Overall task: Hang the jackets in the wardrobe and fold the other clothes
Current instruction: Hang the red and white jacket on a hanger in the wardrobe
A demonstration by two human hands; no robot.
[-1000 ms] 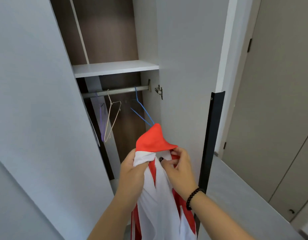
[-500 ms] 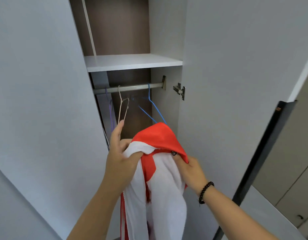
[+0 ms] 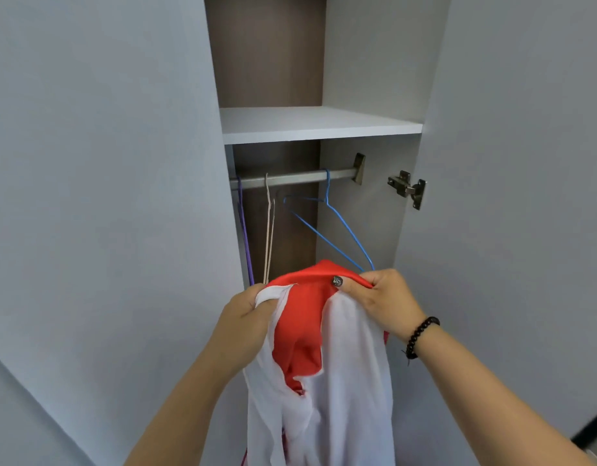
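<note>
You hold the red-and-white jacket (image 3: 327, 358) before the narrow wardrobe opening, left hand (image 3: 246, 317) gripping its white edge, right hand (image 3: 381, 297) pinching the red collar. It hangs lengthwise downward, hem cut off below. The blue hanger (image 3: 330, 230) on the rail (image 3: 293, 178) has its lower end hidden behind the collar; open room lies between it and the beige hanger (image 3: 269, 230)

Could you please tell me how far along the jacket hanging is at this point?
Done: the wardrobe is open and nothing hangs on the rail except bare hangers. In hand: the left hand and right hand grip the red and white jacket below the blue hanger. Left: putting it on a hanger; other clothes are out of view.
</note>
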